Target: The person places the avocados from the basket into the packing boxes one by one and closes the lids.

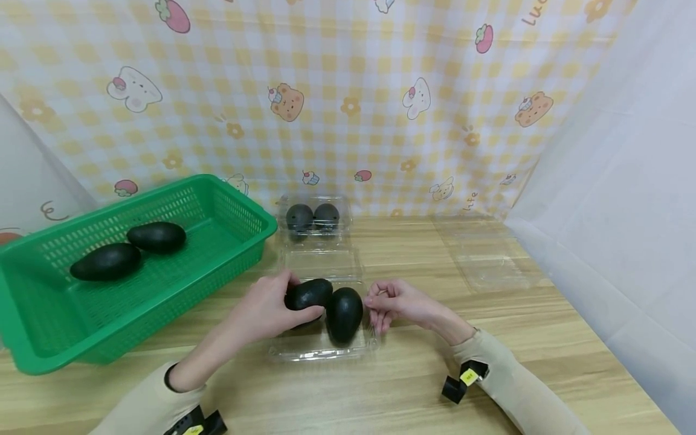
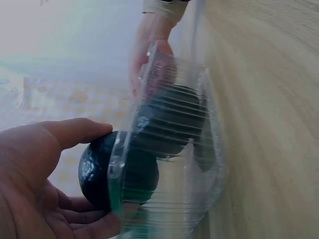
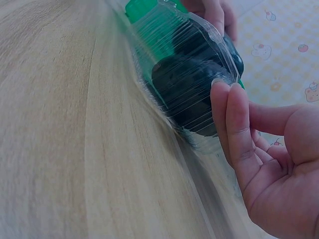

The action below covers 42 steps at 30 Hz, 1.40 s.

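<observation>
A clear plastic clamshell box (image 1: 348, 351) lies opened flat on the table, its lid (image 1: 319, 264) folded back away from me. My left hand (image 1: 274, 307) grips a dark avocado (image 1: 309, 294) between thumb and fingers at the left side of the box. Beside it, a second dark avocado (image 1: 345, 315) lies in the box. In the left wrist view the gripped avocado (image 2: 97, 167) sits partly above the rim. My right hand (image 1: 399, 304) is at the box's right edge, and in the right wrist view its fingertips (image 3: 236, 97) pinch at the rim.
On the left stands a green basket (image 1: 187, 278) holding two avocados (image 1: 156, 237). A closed clear box (image 1: 342, 204) with dark round fruit is behind the opened lid. Another clear box (image 1: 492, 263) lies at the right rear. A patterned curtain (image 1: 348, 78) hangs behind the table.
</observation>
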Each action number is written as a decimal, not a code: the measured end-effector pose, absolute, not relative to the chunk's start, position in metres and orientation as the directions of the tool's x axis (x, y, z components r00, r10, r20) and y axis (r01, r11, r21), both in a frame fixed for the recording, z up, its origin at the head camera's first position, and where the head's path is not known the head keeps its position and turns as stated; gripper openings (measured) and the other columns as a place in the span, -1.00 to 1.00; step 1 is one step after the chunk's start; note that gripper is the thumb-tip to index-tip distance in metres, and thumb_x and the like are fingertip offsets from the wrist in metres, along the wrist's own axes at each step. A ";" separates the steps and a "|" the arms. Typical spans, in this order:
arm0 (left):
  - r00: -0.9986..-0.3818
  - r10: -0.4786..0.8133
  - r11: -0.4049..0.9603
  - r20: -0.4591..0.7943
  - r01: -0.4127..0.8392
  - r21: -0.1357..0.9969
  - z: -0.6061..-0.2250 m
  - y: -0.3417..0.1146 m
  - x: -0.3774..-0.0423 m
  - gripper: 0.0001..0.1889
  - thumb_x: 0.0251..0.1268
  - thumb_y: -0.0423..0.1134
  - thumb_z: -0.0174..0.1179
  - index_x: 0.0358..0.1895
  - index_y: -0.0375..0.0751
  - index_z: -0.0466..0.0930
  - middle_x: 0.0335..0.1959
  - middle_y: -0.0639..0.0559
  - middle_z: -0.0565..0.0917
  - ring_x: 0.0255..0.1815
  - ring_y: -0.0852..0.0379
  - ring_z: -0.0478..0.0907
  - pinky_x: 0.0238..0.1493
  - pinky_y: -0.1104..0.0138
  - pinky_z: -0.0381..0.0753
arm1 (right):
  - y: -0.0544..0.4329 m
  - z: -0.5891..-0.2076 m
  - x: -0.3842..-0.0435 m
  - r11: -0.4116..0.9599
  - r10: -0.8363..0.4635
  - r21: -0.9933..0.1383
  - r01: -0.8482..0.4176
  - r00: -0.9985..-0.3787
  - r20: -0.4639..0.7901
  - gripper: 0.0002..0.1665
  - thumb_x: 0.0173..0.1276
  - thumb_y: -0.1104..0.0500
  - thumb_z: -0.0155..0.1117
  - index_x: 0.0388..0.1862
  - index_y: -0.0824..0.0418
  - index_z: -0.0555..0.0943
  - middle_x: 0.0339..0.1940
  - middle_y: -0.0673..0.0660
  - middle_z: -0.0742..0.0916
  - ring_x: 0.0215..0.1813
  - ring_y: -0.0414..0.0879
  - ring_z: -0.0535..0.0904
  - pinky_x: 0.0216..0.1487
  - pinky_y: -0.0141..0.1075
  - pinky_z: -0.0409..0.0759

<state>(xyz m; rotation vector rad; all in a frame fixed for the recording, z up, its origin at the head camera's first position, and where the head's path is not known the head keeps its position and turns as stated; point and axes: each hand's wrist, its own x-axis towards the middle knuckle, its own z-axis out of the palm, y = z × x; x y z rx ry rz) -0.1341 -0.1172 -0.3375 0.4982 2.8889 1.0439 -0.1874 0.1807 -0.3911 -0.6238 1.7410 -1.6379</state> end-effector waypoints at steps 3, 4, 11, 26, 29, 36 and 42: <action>-0.949 0.304 0.731 0.087 0.291 0.617 -0.340 -0.114 -0.133 -0.40 0.09 0.14 0.47 -0.10 -0.32 0.53 -0.35 -0.05 0.61 -0.42 0.13 0.51 -0.45 0.28 0.53 | 0.180 -0.390 -0.188 0.107 -0.729 -0.990 0.095 -0.669 -0.143 -0.82 0.57 0.24 0.13 -0.23 0.34 0.47 -0.44 0.15 0.71 -0.48 -0.14 0.68 -0.41 -0.35 0.69; -0.949 0.302 0.736 0.092 0.293 0.610 -0.341 -0.112 -0.133 -0.40 0.09 0.14 0.47 -0.10 -0.33 0.53 -0.34 -0.06 0.62 -0.42 0.13 0.51 -0.45 0.28 0.53 | 0.180 -0.390 -0.188 0.109 -0.729 -0.990 0.095 -0.669 -0.144 -0.82 0.57 0.23 0.13 -0.23 0.34 0.47 -0.44 0.15 0.71 -0.47 -0.14 0.68 -0.41 -0.35 0.69; -0.949 0.286 0.773 0.129 0.308 0.554 -0.345 -0.107 -0.131 -0.41 0.09 0.13 0.48 -0.12 -0.33 0.54 -0.34 -0.08 0.62 -0.43 0.11 0.52 -0.46 0.28 0.52 | 0.180 -0.390 -0.188 0.123 -0.724 -0.989 0.087 -0.673 -0.150 -0.81 0.56 0.19 0.17 -0.22 0.32 0.50 -0.44 0.14 0.73 -0.45 -0.13 0.70 -0.41 -0.35 0.68; -0.955 0.282 0.818 0.095 0.291 0.496 -0.346 -0.104 -0.129 -0.44 0.11 0.18 0.45 -0.23 -0.28 0.49 -0.47 -0.02 0.51 -0.58 0.10 0.45 -0.59 0.30 0.43 | 0.181 -0.390 -0.188 0.116 -0.729 -0.991 0.067 -0.672 -0.130 -0.81 0.57 0.20 0.15 -0.22 0.33 0.49 -0.43 0.14 0.72 -0.46 -0.12 0.70 -0.43 -0.36 0.68; -0.950 0.296 0.822 0.095 0.304 0.482 -0.345 -0.104 -0.128 -0.44 0.13 0.18 0.44 -0.26 -0.28 0.50 -0.49 -0.02 0.50 -0.58 0.10 0.45 -0.60 0.30 0.42 | 0.181 -0.391 -0.188 0.115 -0.732 -0.991 0.067 -0.669 -0.130 -0.81 0.57 0.21 0.15 -0.23 0.33 0.50 -0.44 0.14 0.73 -0.46 -0.12 0.70 -0.43 -0.36 0.67; -0.927 0.359 0.815 0.113 0.370 0.446 -0.345 -0.107 -0.127 -0.54 0.16 0.06 0.46 -0.23 -0.32 0.59 -0.44 -0.03 0.57 -0.52 0.11 0.48 -0.53 0.26 0.48 | 0.180 -0.391 -0.189 0.121 -0.733 -0.990 0.072 -0.666 -0.138 -0.80 0.57 0.19 0.15 -0.23 0.32 0.50 -0.44 0.13 0.73 -0.45 -0.12 0.70 -0.42 -0.37 0.67; -0.918 0.384 0.794 0.101 0.384 0.471 -0.343 -0.110 -0.126 -0.58 0.18 0.00 0.46 -0.23 -0.33 0.61 -0.49 0.00 0.56 -0.55 0.14 0.46 -0.55 0.28 0.47 | 0.180 -0.390 -0.188 0.123 -0.734 -0.990 0.070 -0.665 -0.138 -0.80 0.58 0.21 0.14 -0.23 0.34 0.49 -0.44 0.13 0.73 -0.45 -0.12 0.70 -0.42 -0.37 0.67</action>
